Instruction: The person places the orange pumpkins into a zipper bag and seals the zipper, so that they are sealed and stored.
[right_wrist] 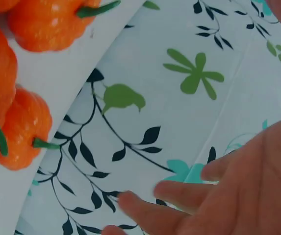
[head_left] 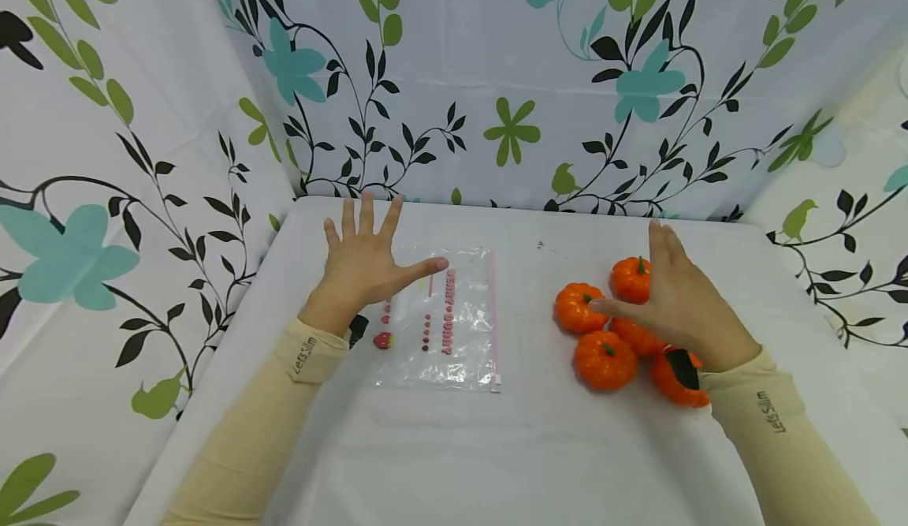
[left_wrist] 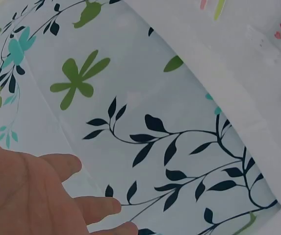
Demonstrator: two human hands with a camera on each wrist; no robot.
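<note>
My left hand (head_left: 363, 266) hovers with spread, straight fingers over the left part of a clear zip bag (head_left: 471, 372). Small pink letter pieces (head_left: 449, 313), red dots and a strawberry-shaped piece (head_left: 383, 341) show at the bag; whether they lie in or under it I cannot tell. On the other side, my right hand (head_left: 688, 305) is held up with extended fingers, its thumb stretched toward a cluster of several small orange pumpkins (head_left: 605, 360). It partly hides some of them. Green stems show on the pumpkins (right_wrist: 20, 129) in the right wrist view. Neither hand holds anything.
Both sets of things lie on a white-covered table (head_left: 454, 447). Its far edge meets a hanging curtain (head_left: 454, 76) printed with leaves, flowers and birds, which also runs along the left and right sides. A small dark mark (head_left: 541, 244) is on the cover near the back.
</note>
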